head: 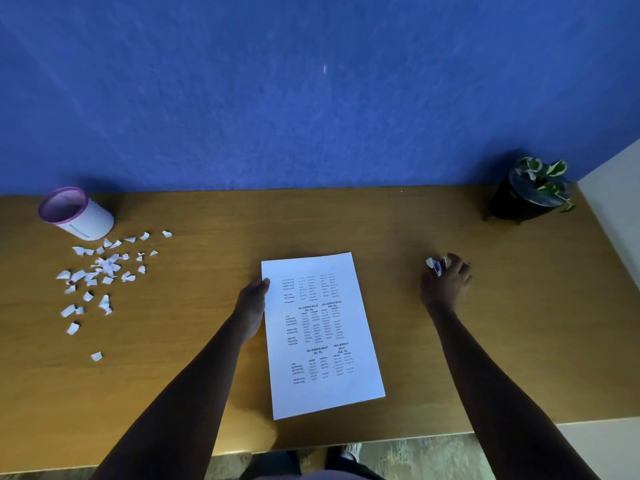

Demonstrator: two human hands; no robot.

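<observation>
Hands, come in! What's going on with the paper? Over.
Left hand touches printed sheet, left edge. Right hand grips crumpled scrap. Torn bits far left, not blocking.

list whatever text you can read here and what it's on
No text here is legible.
On the printed sheet: rows and columns of dark print, too small and blurred to read.
On the white cup: one faint blue mark on its side, unreadable.
On the crumpled scrap at the right hand: a dark patch, no legible words.
</observation>
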